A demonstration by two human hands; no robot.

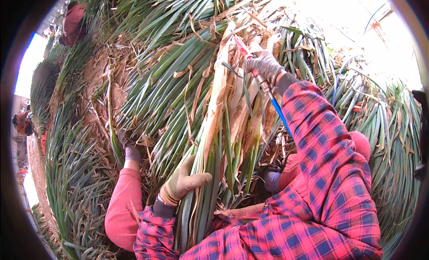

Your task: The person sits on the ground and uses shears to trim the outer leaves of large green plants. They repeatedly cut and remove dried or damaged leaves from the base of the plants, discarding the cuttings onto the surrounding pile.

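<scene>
My left hand [183, 182], in a tan work glove, grips the green leaves of a large Welsh onion [218, 105]. The onion's pale stalk points away from me, with dry, peeling skin along it. In a grey striped knit glove, my right hand [263, 65] is closed around a red air blow gun [240, 45]. Its tip is beside the upper end of the pale stalk. From the gun's metal fitting [263, 84] a blue air hose [281, 114] runs back under my right sleeve. More pale stalks [248, 102] with loose brown skins lie just right of the held onion.
Heaps of green onions [167, 89] lie ahead and to the left, and another pile [375, 119] is at the right. Dry husks cover the bare soil [102, 79]. One person [73, 25] is at the upper left, another [23, 122] at the far left.
</scene>
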